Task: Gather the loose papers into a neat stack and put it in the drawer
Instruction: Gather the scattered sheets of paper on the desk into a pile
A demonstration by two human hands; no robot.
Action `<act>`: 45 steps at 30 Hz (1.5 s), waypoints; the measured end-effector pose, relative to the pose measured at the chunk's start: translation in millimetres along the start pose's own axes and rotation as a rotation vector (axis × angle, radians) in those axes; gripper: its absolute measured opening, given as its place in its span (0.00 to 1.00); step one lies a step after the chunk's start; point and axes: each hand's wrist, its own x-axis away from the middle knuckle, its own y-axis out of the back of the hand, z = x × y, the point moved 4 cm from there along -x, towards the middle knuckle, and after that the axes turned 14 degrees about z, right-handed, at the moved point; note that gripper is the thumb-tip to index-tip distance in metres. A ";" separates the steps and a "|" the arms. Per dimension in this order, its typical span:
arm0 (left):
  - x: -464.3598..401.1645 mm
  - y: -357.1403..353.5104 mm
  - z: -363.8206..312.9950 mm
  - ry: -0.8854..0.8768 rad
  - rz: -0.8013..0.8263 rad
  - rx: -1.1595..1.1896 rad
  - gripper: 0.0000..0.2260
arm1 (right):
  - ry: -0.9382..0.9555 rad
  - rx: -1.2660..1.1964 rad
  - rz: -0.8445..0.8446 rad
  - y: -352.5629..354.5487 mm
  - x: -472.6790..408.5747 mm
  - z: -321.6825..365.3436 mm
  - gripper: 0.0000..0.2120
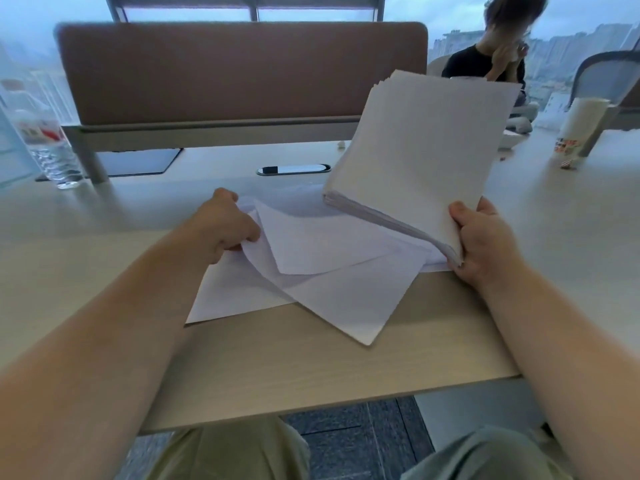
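A thick stack of white paper point(422, 157) is tilted up off the desk, its near right corner gripped by my right hand point(485, 240). Several loose white sheets point(311, 271) lie fanned and overlapping on the pale wooden desk point(311, 368) in front of me. My left hand point(225, 223) rests on the left edge of these sheets, its fingers pinching the curled edge of the upper ones. No drawer is visible in this view.
A brown desk divider point(242, 74) stands behind the papers, with a cable slot point(293, 169) before it. A water bottle point(45, 133) is at the far left, a paper cup point(578, 129) at the far right. Another person point(491, 53) sits beyond the divider.
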 end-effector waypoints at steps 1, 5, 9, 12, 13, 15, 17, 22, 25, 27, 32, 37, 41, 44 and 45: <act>-2.7 1.7 3.3 0.000 -0.001 0.131 0.29 | 0.003 0.008 0.007 -0.4 -0.8 -0.7 0.13; -6.6 -9.9 8.6 -0.056 0.142 0.757 0.07 | 0.001 0.067 0.051 -4.5 -0.7 -2.1 0.14; -5.0 -23.6 8.0 -0.102 0.344 0.894 0.17 | -0.027 0.231 0.115 -8.3 1.5 -8.0 0.14; 0.0 -39.3 5.5 -0.050 0.355 0.659 0.12 | -0.038 0.367 0.176 -14.1 5.6 -10.0 0.15; -0.4 -43.1 5.5 -0.038 0.306 0.567 0.11 | -0.041 0.395 0.198 -16.3 6.6 -10.3 0.15; -2.7 -47.0 4.8 -0.040 0.208 0.380 0.10 | -0.048 0.416 0.238 -18.6 8.2 -10.7 0.15; -5.2 -47.0 6.2 -0.046 0.131 0.270 0.10 | -0.053 0.410 0.263 -19.8 8.6 -11.7 0.14; -2.7 -42.8 5.2 -0.153 0.081 0.529 0.11 | -0.009 0.326 0.270 -21.5 10.9 -7.7 0.13; -1.3 -41.3 0.3 -0.292 0.273 0.836 0.16 | 0.004 0.176 0.258 -23.9 11.3 -4.2 0.12; 6.1 -43.8 -5.1 -0.380 0.421 0.908 0.20 | 0.005 0.096 0.269 -26.0 11.9 -2.1 0.12; 21.1 -60.9 -16.6 -0.408 0.463 0.808 0.14 | 0.003 0.162 0.289 -29.3 15.6 -4.5 0.13; 12.3 -51.2 -6.7 -0.277 0.225 0.902 0.16 | -0.031 0.234 0.257 -24.9 15.6 -5.2 0.12; 8.4 -47.9 -3.2 -0.239 0.202 0.915 0.18 | -0.062 0.246 0.267 -24.0 13.9 -7.5 0.11; 11.9 -44.4 -6.0 -0.240 0.178 0.932 0.18 | -0.059 0.252 0.293 -23.1 12.2 -8.3 0.12; 11.3 -43.2 -5.9 -0.235 0.171 0.933 0.18 | -0.051 0.254 0.305 -23.5 12.5 -7.7 0.12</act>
